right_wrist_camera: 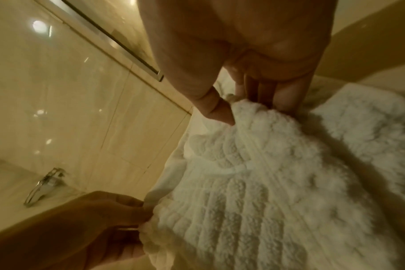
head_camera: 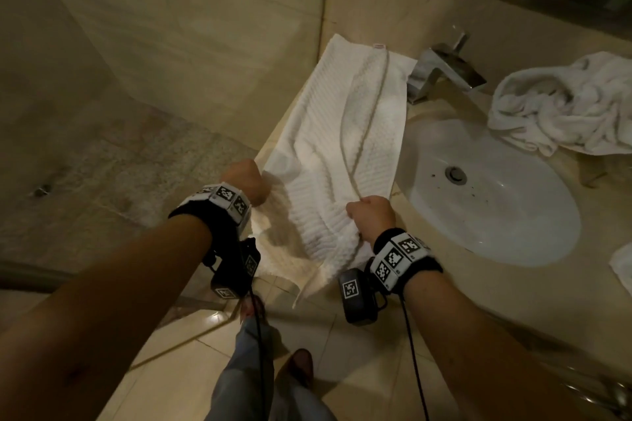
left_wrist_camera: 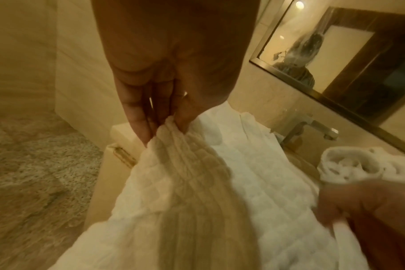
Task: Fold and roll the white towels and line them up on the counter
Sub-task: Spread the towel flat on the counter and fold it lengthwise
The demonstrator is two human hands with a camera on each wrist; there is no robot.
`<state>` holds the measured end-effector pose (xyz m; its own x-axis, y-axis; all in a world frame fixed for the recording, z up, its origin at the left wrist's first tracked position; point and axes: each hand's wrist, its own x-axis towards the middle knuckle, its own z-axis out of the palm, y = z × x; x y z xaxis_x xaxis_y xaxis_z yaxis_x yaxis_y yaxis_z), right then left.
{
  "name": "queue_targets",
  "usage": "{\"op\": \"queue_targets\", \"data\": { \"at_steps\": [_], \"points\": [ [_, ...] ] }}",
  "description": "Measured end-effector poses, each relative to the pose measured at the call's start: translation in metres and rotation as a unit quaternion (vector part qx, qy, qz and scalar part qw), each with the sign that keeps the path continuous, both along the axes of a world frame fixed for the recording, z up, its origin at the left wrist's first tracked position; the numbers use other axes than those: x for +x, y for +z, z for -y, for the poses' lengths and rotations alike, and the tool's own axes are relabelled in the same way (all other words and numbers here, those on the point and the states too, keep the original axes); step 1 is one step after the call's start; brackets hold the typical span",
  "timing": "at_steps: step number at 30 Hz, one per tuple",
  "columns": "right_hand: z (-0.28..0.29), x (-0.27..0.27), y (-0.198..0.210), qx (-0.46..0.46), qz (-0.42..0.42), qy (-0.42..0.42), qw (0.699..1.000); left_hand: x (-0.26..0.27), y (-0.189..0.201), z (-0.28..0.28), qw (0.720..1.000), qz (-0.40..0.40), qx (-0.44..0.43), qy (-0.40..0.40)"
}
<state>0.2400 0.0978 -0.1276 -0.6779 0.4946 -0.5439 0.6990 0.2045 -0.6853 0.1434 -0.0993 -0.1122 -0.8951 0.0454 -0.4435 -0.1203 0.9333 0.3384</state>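
The white waffle-weave towel (head_camera: 345, 133) is lying lengthwise along the counter (head_camera: 533, 287) left of the sink (head_camera: 492, 195), its near end hanging over the counter's edge. I'm pinching that near end with both hands: my left hand (head_camera: 244, 185) is gripping the left corner, my right hand (head_camera: 372, 215) the right. It's looking soft, limp and light, so I'm judging the corners the best hold. A crumpled towel (head_camera: 564, 106) is waiting beyond the faucet (head_camera: 441, 68).

towel (head_camera: 342, 133): white, ribbed waffle weave | counter (head_camera: 478, 284): beige marble | sink (head_camera: 496, 215): white | faucet (head_camera: 441, 68): chrome
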Motion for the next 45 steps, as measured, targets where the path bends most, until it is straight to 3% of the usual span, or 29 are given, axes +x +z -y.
{"op": "queue_targets", "data": {
  "at_steps": [2,4,5,6,8,11,17,24,31,35,39,41,45],
  "points": [
    [-0.006,0.002,0.001,-0.01,-0.006,-0.015,1.0,-0.007,0.008,0.004,0.992,0.039,0.116,0.02],
    [-0.014,0.006,0.001,-0.028,-0.031,-0.049,0.998,-0.01,0.02,0.008,0.949,0.105,0.281,0.096],
    [-0.016,0.009,0.002,-0.019,-0.047,-0.065,0.997,-0.01,0.026,0.01,0.927,0.13,0.332,0.121],
    [-0.017,0.012,0.003,0.012,-0.058,-0.074,0.995,-0.009,0.028,0.013,0.921,0.14,0.342,0.125],
    [-0.014,0.018,0.003,0.069,-0.061,-0.065,0.994,-0.007,0.023,0.017,0.946,0.116,0.282,0.109],
    [-0.004,0.023,-0.005,0.084,-0.029,0.001,0.996,0.002,-0.003,0.026,0.98,0.035,0.169,0.095],
    [-0.004,0.029,-0.01,0.093,-0.036,-0.033,0.994,0.03,-0.019,0.027,0.985,0.007,0.126,0.12],
    [-0.004,0.043,-0.018,0.094,-0.042,-0.085,0.991,0.043,-0.024,0.033,0.995,0.031,0.06,0.067],
    [-0.008,0.048,-0.012,0.061,-0.015,-0.029,0.998,0.037,-0.018,0.035,0.984,0.04,0.165,0.052],
    [-0.007,0.05,-0.013,0.014,-0.066,-0.152,0.986,0.035,-0.006,0.043,0.927,0.041,0.351,0.126],
    [0.018,0.071,-0.02,0.109,-0.031,-0.13,0.985,0.044,-0.026,0.055,0.955,0.078,0.271,0.096],
    [0.033,0.083,-0.03,0.1,-0.012,-0.111,0.989,0.051,-0.044,0.059,0.957,0.098,0.257,0.089],
    [0.05,0.095,-0.052,0.037,-0.038,-0.15,0.987,0.056,-0.062,0.064,0.954,0.089,0.271,0.095]
  ]
}}
